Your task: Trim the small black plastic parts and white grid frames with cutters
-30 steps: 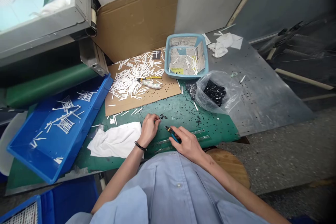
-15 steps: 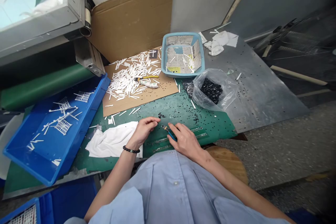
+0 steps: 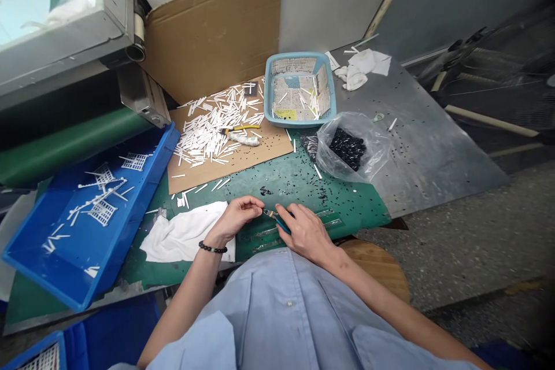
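Blue-handled cutters [image 3: 281, 222] are in my right hand [image 3: 307, 232], whose fingers are wrapped round the handles. Their jaws point left, at the fingertips of my left hand [image 3: 239, 217]. Those fingertips are pinched together, and whatever they hold is too small to make out. Both hands are low over the green table mat [image 3: 290, 176]. A small cluster of black bits [image 3: 266, 191] lies just beyond my left fingertips. The white cloth [image 3: 184, 234] lies beside my left wrist.
White sticks [image 3: 212, 133] and yellow-handled pliers [image 3: 245, 127] lie on cardboard [image 3: 260, 156]. Behind stands a light-blue basket [image 3: 300, 124]. A clear bag [image 3: 375, 150] holds black pieces [image 3: 347, 149]. A blue tray [image 3: 91, 243] sits at left, a wooden stool [image 3: 381, 269] at right.
The cutters' jaws have come up to my left fingertips; before, a small gap lay between them. My left hand has shifted slightly down. The whole view has moved a little.
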Available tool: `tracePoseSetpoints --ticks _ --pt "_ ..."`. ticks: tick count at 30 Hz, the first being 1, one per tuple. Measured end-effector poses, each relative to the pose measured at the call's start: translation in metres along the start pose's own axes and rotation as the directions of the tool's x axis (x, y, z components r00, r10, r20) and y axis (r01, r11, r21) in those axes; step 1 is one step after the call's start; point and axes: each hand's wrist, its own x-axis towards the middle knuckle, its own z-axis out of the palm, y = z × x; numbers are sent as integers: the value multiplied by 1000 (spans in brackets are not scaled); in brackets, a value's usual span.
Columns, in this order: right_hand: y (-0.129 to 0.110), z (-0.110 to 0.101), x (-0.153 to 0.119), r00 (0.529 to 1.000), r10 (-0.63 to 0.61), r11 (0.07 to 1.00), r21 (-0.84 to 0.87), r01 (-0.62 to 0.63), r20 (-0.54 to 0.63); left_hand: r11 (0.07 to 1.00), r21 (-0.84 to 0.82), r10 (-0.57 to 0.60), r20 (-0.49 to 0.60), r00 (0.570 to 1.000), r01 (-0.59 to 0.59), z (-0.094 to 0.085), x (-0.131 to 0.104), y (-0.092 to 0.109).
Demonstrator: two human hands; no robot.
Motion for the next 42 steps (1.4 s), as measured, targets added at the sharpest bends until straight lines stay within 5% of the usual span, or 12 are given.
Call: tracePoseSetpoints --ticks 10,18,24,32,34,36,39,42 --pt "-3 -9 2 989 -52 994 -86 64 136 988 130 -89 23 996 85 -2 -5 10" --pt "-6 -3 1 971 -35 996 -73 54 238 983 82 -165 12 986 164 -2 -1 2" --pt "-1 12 -5 994 6 999 44 -11 111 989 -21 -145 25 989 146 0 2 0" --pt "2 15 -5 985 151 950 288 -122 -82 874 -470 -94 77 993 119 0 21 -3" --pt "2 15 -5 985 149 948 296 -119 -83 940 -335 -85 -52 995 63 4 29 -1" --pt "3 15 -5 986 148 947 299 -119 -78 1000 10 23 -236 972 -21 8 35 0" --pt "3 16 -6 985 155 943 309 -123 -80 820 565 296 -283 912 -91 15 38 -2" --pt "3 17 -8 983 164 938 322 -129 -85 633 767 423 -225 878 -108 19 36 -6"
